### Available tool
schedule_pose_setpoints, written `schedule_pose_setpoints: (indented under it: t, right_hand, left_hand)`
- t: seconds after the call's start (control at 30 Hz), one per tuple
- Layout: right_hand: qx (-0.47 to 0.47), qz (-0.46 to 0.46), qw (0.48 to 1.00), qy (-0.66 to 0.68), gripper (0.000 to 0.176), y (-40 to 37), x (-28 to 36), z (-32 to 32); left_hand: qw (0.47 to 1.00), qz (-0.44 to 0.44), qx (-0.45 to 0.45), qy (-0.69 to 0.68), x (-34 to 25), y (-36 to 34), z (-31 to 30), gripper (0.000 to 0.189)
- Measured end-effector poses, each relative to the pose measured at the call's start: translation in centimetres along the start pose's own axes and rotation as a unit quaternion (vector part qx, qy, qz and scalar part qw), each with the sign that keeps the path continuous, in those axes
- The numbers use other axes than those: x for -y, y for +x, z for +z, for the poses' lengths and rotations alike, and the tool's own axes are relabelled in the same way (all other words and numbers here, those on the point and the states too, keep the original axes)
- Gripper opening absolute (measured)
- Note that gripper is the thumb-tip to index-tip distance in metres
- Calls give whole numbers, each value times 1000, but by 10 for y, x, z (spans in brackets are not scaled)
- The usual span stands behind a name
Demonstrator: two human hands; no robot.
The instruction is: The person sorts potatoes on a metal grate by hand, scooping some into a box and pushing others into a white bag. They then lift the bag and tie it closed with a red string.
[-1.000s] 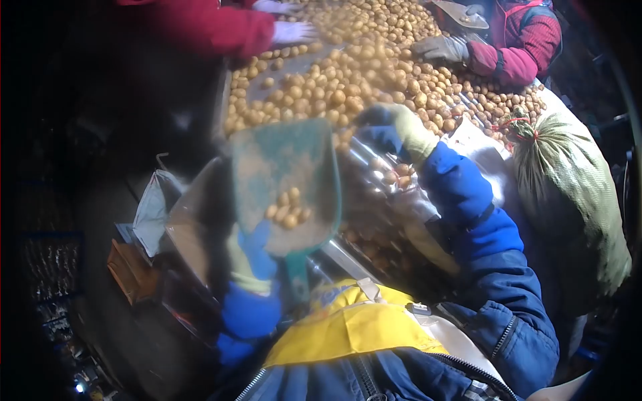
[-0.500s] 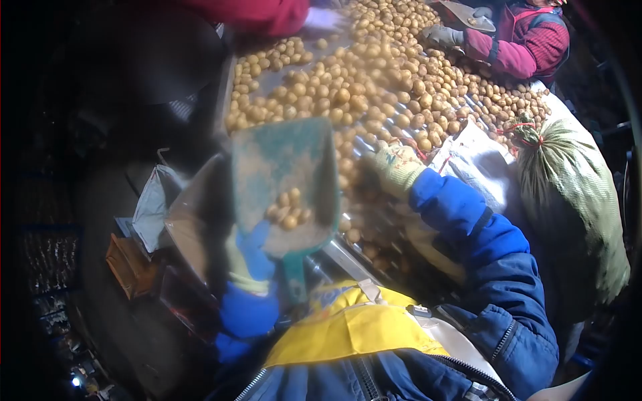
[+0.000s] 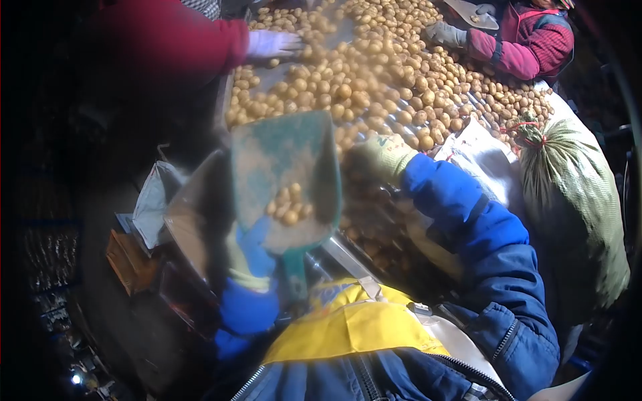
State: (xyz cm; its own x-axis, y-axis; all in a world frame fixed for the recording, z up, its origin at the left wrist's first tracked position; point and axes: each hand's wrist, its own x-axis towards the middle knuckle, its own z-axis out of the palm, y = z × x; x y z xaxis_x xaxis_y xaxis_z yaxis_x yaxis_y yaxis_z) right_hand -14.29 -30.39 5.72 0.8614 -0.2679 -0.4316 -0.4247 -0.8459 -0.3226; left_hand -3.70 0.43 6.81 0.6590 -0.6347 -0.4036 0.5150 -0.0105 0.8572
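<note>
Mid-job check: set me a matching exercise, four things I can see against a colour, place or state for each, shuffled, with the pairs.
Things
1. Scoop
2. Sack at the right
3. Apron
4. Wearer's right hand

Descriptions
A. Yellow, across the wearer's front
B. Gloved, at the near side of the potato spread
C. Green, carrying a few small potatoes
D. Gathered at the neck with a red tie

Pairs: 1-C, 2-D, 3-A, 4-B

head view | from the wearer's head, above the near end of the worktop (image 3: 267, 77) | faces forward and steeply down, toward its far end | close: yellow bib (image 3: 361, 327) at bottom, worktop's left edge in sight, dark curved border
</note>
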Motion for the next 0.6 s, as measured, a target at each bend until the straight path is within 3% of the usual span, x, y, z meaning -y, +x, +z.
schedule_pose_setpoints:
  t: [0.07, 0.13, 0.2, 0.23, 0.33, 0.43, 0.47, 0.5, 0.53, 0.6]
  right_hand:
    - [-105, -71, 992, 24, 22, 3, -26, 37]
    - [-146, -101, 984, 19, 21, 5, -31, 48]
    - [-126, -86, 988, -12, 22, 1, -13, 33]
    - [-55, -47, 994, 84, 21, 0, -7, 21]
    - [22, 44, 992, 114, 23, -7, 11, -16]
    - [-33, 88, 990, 109, 30, -7, 3, -30]
    - [-90, 32, 993, 64, 31, -5, -8, -31]
    - [-105, 43, 991, 76, 35, -4, -15, -32]
    - [-165, -19, 965, 203, 41, -16, -21, -32]
    - [-163, -44, 944, 285, 45, -29, 6, -51]
  left_hand:
    - [1000, 2, 2, 2, 1, 1, 1, 47]
    - [1000, 6, 0, 4, 2, 1, 1, 47]
    - [1000, 8, -2, 11, 3, 1, 1, 46]
    - [1000, 10, -5, 11, 3, 2, 1, 46]
    - [1000, 15, -11, 18, 4, 2, 1, 45]
    - [1000, 22, -10, 17, 3, 0, 1, 44]
    - [1000, 23, -9, 18, 3, 0, 2, 44]
    - [1000, 23, -8, 19, 3, 0, 2, 44]
    - [999, 25, -7, 21, 4, 0, 3, 44]
    - [999, 26, -9, 25, 4, 1, 3, 44]
